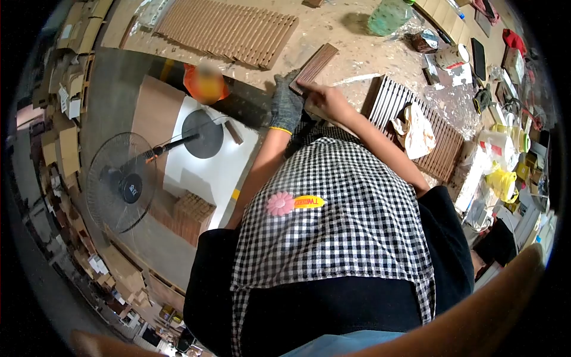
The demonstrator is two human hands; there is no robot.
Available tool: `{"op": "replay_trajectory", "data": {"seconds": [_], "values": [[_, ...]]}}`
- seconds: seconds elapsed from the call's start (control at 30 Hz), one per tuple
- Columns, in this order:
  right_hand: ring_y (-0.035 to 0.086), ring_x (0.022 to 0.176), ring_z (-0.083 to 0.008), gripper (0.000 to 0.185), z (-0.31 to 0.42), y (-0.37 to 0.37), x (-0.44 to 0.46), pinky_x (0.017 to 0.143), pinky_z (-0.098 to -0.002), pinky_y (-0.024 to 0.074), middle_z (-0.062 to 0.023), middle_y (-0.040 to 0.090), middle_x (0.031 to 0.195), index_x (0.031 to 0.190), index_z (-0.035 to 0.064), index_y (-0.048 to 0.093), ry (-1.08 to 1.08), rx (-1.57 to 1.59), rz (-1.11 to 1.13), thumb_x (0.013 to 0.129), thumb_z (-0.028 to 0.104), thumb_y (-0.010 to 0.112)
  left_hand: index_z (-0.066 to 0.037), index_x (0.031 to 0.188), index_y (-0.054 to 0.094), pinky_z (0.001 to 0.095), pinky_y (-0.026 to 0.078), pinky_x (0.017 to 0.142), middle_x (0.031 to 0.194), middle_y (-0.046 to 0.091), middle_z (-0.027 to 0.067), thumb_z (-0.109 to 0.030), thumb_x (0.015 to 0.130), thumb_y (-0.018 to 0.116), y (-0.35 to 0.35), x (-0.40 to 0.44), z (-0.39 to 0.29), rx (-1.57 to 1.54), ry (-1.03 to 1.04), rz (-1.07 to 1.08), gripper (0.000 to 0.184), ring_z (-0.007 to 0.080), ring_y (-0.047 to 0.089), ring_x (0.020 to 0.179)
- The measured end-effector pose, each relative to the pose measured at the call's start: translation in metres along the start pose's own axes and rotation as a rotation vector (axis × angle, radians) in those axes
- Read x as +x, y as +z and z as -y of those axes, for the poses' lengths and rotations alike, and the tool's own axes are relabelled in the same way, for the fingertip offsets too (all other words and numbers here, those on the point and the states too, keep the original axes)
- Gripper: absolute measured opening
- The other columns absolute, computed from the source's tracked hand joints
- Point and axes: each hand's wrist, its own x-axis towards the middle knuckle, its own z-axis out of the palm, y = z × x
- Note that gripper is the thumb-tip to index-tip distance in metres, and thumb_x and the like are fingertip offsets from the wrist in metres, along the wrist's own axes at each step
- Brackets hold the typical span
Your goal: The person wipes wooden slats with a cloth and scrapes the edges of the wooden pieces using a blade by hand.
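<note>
A stained workbench (336, 27) ran across the far side. Left of it spread a grey floor (119, 68), where a fan (132, 189) stood with its round base on a brightly lit white sheet (184, 163). Cardboard boxes (68, 146) crowded the far left.

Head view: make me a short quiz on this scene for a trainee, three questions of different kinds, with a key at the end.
1. Which of the two hands at the brown piece wears a glove?
2. True or false: the cloth lies on a row of slats.
3. In the picture, the fan is: A, left of the checked apron; B, right of it; C, directly above it.

Key:
1. The left hand; the right hand is bare.
2. True.
3. A.
</note>
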Motion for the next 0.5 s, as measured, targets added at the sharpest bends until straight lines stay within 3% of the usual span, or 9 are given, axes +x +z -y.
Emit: {"op": "replay_trajectory", "data": {"seconds": [0.07,0.2,0.3,0.4,0.43,0.5], "values": [[0.063,0.070,-0.0250,0.072,0.003,0.002,-0.005,0.071,-0.0363,0.0513,-0.0136,0.066,0.081,0.138,0.0230,0.049,0.003,0.013,0.017,0.073,-0.009,0.054,0.000,0.134,0.044,0.0411,0.034,0.107,0.134,0.049,0.0169,-0.049,0.100,0.028,0.004,-0.002,-0.002,0.010,-0.080,-0.070,0.062,0.0287,0.046,0.123],[0.064,0.073,-0.0281,0.061,-0.016,-0.003,0.007,0.070,-0.0376,0.0498,-0.0178,0.066,0.085,0.134,0.0183,0.052,0.133,0.096,-0.209,0.078,-0.006,0.052,-0.002,0.141,0.035,0.0408,0.020,0.115,0.146,0.034,0.0184,-0.049,0.100,0.023,-0.017,0.009,0.002,-0.036,-0.065,0.178,0.064,0.0298,0.031,0.135],[0.064,0.078,-0.0311,0.047,-0.017,-0.005,0.008,0.072,-0.0378,0.0484,-0.0223,0.065,0.092,0.130,0.0131,0.054,0.228,0.081,-0.359,0.086,-0.002,0.050,-0.001,0.138,0.039,0.0444,0.022,0.114,0.139,0.045,0.0160,-0.043,0.100,0.032,-0.015,0.004,0.005,-0.249,-0.114,0.204,0.057,0.0274,0.036,0.134],[0.064,0.079,-0.0313,0.043,-0.011,-0.024,0.005,0.071,-0.0378,0.0482,-0.0231,0.065,0.094,0.130,0.0123,0.054,0.254,0.178,-0.268,0.089,0.000,0.050,-0.003,0.133,0.046,0.0440,0.024,0.113,0.139,0.045,0.0172,-0.034,0.098,0.045,-0.033,0.011,0.017,-0.108,-0.017,0.239,0.047,0.0265,0.036,0.133],[0.065,0.079,-0.0304,0.041,-0.015,-0.028,0.002,0.071,-0.0379,0.0481,-0.0220,0.065,0.092,0.131,0.0117,0.053,0.219,0.067,-0.322,0.091,0.003,0.050,-0.003,0.124,0.054,0.0452,0.031,0.108,0.130,0.051,0.0191,-0.022,0.091,0.057,0.007,-0.017,0.000,0.334,0.059,0.009,0.039,0.0271,0.043,0.126],[0.061,0.072,-0.0209,0.042,-0.018,-0.042,-0.003,0.067,-0.0328,0.0477,-0.0129,0.065,0.084,0.132,0.0152,0.053,0.301,0.046,-0.432,0.091,0.002,0.050,-0.002,0.121,0.055,0.0461,0.034,0.104,0.124,0.052,0.0195,-0.021,0.087,0.062,0.026,-0.031,-0.014,1.338,0.640,-0.019,0.040,0.0298,0.045,0.120]]}}
